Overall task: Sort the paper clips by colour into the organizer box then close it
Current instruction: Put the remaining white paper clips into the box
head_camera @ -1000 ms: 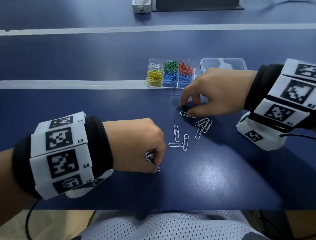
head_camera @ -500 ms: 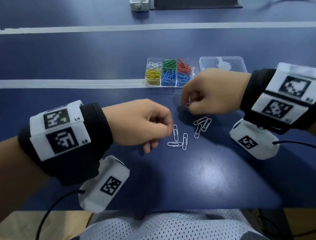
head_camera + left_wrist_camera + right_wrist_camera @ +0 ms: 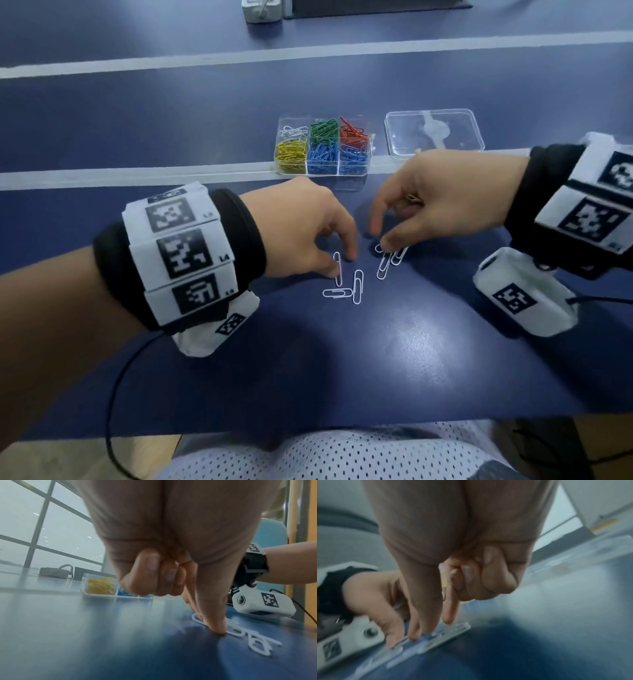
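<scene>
The clear organizer box (image 3: pixel 322 173) stands open, with white, green, red, yellow and blue clips in separate compartments. Several white paper clips (image 3: pixel 358 286) lie loose on the blue table in front of it. My left hand (image 3: pixel 342 263) pinches one white clip (image 3: pixel 338 274) with thumb and index, its other fingers curled (image 3: pixel 154 577). My right hand (image 3: pixel 380 238) presses its thumb on a pair of white clips (image 3: pixel 385 265), index raised. Its curled fingers hold a small pale thing, seemingly a clip (image 3: pixel 443 582).
The clear lid (image 3: pixel 435 133) lies flat to the right of the box. A grey device (image 3: pixel 262 10) sits at the far edge. White tape lines (image 3: pixel 137 176) cross the table. Wrist camera cables (image 3: pixel 113 394) hang at the near edge above my lap.
My left hand has moved forward and right from the near side down onto a loose clip. My right hand lifted one clip off the table and now reaches down to the pair.
</scene>
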`<state>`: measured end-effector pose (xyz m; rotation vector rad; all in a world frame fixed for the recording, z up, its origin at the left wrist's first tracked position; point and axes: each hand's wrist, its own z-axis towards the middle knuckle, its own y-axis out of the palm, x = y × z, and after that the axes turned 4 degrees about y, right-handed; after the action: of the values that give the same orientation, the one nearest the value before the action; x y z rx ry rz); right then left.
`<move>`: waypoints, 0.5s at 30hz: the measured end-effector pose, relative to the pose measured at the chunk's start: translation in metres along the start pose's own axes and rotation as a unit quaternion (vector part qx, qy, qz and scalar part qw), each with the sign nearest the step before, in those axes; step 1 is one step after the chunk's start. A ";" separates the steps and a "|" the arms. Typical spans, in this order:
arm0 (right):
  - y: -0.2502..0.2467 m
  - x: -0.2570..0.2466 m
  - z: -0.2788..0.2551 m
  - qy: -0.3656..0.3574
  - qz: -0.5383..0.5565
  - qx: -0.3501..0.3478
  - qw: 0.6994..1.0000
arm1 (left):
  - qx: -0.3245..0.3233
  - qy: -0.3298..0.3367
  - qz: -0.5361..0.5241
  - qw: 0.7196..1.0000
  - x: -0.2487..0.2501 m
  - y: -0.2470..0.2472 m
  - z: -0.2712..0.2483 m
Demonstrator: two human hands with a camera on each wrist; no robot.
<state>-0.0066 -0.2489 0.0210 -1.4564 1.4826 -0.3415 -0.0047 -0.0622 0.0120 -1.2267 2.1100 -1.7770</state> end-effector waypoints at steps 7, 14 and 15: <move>0.006 -0.010 0.001 -0.013 -0.119 0.033 0.992 | -0.010 0.025 0.036 0.999 -0.003 0.000 0.002; -0.004 -0.015 0.002 0.008 -0.039 0.030 0.999 | 0.042 -0.062 -0.117 0.990 -0.028 -0.024 -0.001; -0.007 -0.016 0.004 0.013 -0.004 0.020 1.000 | 0.051 -0.076 -0.142 0.986 -0.035 -0.030 0.000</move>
<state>-0.0025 -0.2352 0.0315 -1.4322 1.4840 -0.3943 0.0330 -0.0391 0.0243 -1.6449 1.8114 -1.8033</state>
